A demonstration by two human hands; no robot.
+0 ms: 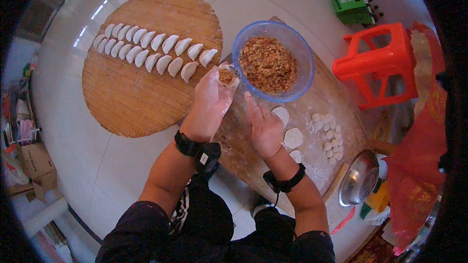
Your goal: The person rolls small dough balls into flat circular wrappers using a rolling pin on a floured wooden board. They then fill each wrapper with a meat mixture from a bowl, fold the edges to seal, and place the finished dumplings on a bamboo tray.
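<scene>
My left hand (pixel 214 96), dusted with flour, cradles a dough wrapper (pixel 234 81) topped with a lump of minced filling (pixel 226 76). Just right of it is my right hand (pixel 266 128), its index finger stretched along what looks like a thin utensil (pixel 240 80) that reaches to the wrapper's edge. Most of that utensil is hidden or blurred. A blue-rimmed clear bowl (pixel 310 75) of minced filling (pixel 268 64) stands beyond both hands. Flat round wrappers (pixel 293 138) lie beside my right hand on a floured wooden board (pixel 310 171), one partly covered by it.
Two rows of folded dumplings (pixel 157 62) cross a round wooden board (pixel 128 106) at left. Small dough pieces (pixel 332 138) sit on the floured board near a metal bowl (pixel 360 179). A red plastic stool (pixel 376 65) and a green box (pixel 351 3) stand at right.
</scene>
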